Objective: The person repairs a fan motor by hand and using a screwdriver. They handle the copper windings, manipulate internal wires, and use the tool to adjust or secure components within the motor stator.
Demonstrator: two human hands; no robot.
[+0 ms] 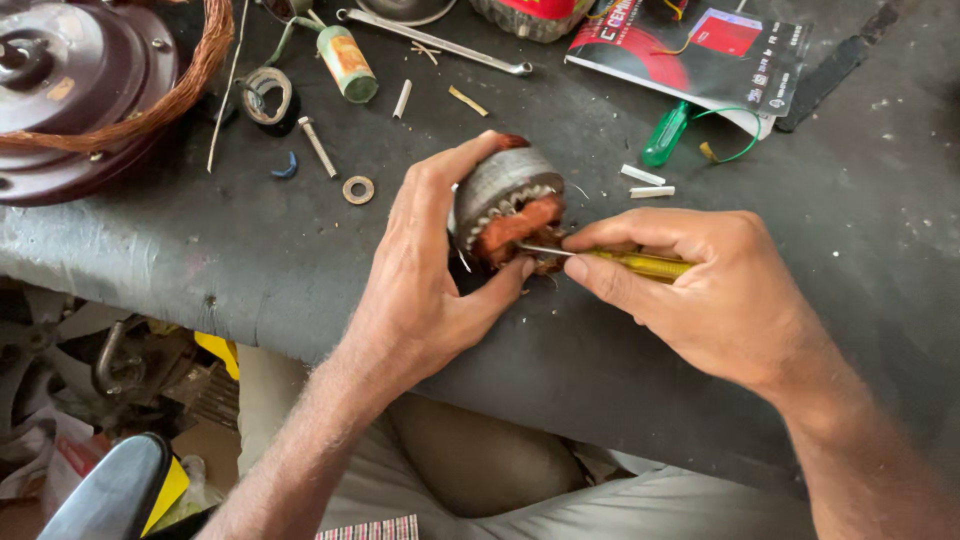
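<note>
My left hand (425, 265) grips a round grey motor stator (500, 185) with copper-red windings, holding it tilted on the dark workbench (300, 250). Thumb and fingers wrap its left side and underside. My right hand (705, 285) is closed around a yellow-handled screwdriver (645, 264). Its thin metal tip reaches left into the windings at the stator's open face. Part of the stator is hidden behind my left fingers.
A maroon fan housing with a copper wire coil (75, 90) sits far left. Nearby lie a tape roll (268, 95), washer (358, 189), spanner (440, 42), green screwdriver (665, 133), white tube pieces (645, 183) and a red-black booklet (700, 50). The bench edge runs just before my knees.
</note>
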